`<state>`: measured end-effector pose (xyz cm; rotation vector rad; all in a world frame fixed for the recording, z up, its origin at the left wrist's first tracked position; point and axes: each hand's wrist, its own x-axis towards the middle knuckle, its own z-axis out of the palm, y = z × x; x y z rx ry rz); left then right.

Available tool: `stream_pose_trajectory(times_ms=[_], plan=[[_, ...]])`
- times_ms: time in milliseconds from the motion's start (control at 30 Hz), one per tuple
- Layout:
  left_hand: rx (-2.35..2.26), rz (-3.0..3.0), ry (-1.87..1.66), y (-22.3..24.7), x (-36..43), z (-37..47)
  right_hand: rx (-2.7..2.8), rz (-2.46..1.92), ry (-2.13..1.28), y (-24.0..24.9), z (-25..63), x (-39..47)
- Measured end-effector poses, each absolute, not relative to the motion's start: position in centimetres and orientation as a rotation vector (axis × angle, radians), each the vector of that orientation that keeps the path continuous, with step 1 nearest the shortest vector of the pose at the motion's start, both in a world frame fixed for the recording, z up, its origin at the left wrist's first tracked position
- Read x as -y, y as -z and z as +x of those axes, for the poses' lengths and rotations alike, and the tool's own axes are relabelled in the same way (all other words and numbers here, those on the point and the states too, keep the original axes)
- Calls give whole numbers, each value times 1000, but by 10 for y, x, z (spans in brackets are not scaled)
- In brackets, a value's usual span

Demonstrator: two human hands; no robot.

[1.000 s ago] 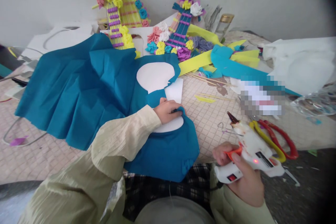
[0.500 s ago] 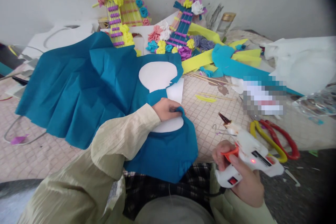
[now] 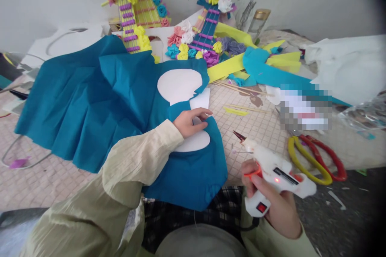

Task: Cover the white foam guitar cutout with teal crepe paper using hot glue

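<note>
My right hand (image 3: 279, 204) grips a white hot glue gun (image 3: 268, 160) with an orange trigger and a lit red light. Its dark nozzle points up and left toward the work. My left hand (image 3: 191, 122) lies palm down with fingers stretched and apart, touching the white cutout (image 3: 193, 142) and the teal sheet (image 3: 183, 176) around it. This sheet of thin paper or cloth spreads far left in loose folds. A rounded white upper part (image 3: 180, 84) of the cutout shows beyond my fingers, with teal edges folded over it.
Yellow-and-red-handled scissors (image 3: 310, 160) lie at the table's right edge. Decorated paper instruments, such as a teal one (image 3: 208, 28), stand against the wall. Thin sticks (image 3: 241, 86), a glass jar (image 3: 258, 24) and yellow strips (image 3: 226, 70) lie behind. White plastic (image 3: 352, 64) sits at right.
My left hand has let go of the teal edge it pinched and stretched its fingers. That edge now lies flatter. The glue gun has moved left, nearer the sheet.
</note>
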<state>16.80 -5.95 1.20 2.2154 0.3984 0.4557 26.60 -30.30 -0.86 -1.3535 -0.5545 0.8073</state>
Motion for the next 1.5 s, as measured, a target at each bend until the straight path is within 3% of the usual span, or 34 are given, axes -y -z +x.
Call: stream_pose_trajectory(times_ms=[667,1500], plan=[[-516,2488,-440,-12,69,173,643,-1750,-1077,-19,271,271],[-438,2503,-573,-7,66,172,558,-1674,-1131,-21,268,268]])
